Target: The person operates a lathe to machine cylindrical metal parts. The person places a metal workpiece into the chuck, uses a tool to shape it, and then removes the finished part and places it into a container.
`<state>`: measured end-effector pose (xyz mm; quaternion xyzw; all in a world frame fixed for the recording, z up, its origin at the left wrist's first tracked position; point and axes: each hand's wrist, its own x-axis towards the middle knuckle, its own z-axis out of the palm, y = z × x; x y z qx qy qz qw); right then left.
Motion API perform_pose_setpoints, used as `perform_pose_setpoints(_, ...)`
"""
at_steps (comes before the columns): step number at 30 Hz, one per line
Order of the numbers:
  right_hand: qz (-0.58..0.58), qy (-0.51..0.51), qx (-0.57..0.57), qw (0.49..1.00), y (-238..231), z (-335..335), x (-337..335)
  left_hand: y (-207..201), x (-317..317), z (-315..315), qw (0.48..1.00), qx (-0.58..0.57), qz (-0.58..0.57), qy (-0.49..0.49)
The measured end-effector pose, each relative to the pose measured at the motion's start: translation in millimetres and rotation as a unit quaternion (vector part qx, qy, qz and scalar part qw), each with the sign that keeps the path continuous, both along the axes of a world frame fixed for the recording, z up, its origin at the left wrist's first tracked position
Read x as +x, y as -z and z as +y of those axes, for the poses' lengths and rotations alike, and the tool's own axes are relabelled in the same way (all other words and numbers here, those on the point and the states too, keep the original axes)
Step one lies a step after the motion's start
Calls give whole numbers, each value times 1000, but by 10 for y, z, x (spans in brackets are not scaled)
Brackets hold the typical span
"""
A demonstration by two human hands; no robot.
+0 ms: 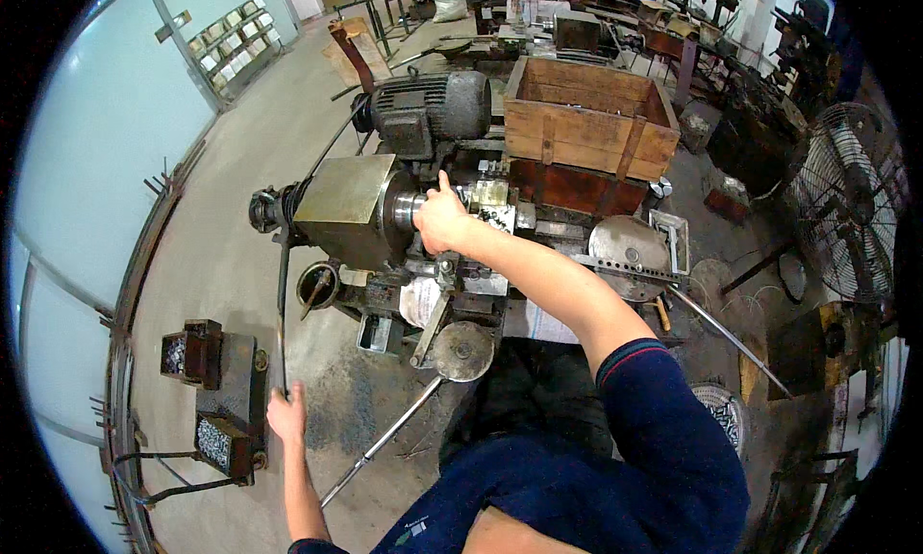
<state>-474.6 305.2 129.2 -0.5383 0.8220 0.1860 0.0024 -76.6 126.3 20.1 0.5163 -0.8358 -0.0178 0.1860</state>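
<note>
My left hand [286, 415] is closed around the lower end of a long dark lever [283, 309]. That lever rises to the pulley end of a lathe-like machine's headstock [346, 208]. At the bright metal spindle nose [406, 211], my right hand [442, 219] has one finger stretched upward. Its other fingers curl in by the spindle, and whatever they hold, if anything, is hidden. Right beside that hand are the tool slide [490, 193] and a patch of dark metal chips [496, 217]. A flat-topped metal cover plate [375, 184] caps the headstock.
An electric motor [433, 107] and a wooden crate [591, 121] stand behind the machine. Round plates [463, 352] [630, 256] sit in front. At left, a trolley [231, 381] carries boxes of small metal parts [216, 443]. A large fan [846, 203] stands right.
</note>
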Motion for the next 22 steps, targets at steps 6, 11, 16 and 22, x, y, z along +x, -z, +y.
perform_pose_setpoints(6,21,5,-71,997,-38,89,46,18,118,-390,990,116,9,80)
perform_pose_setpoints(11,21,97,-160,982,-735,621,-85,-44,44,-693,924,335,127,132)
perform_pose_setpoints(16,118,252,-252,927,-955,1333,-1093,95,-215,-851,912,349,145,161)
perform_pose_setpoints(22,82,145,-457,874,-738,2224,-893,36,-276,-782,916,278,179,229)
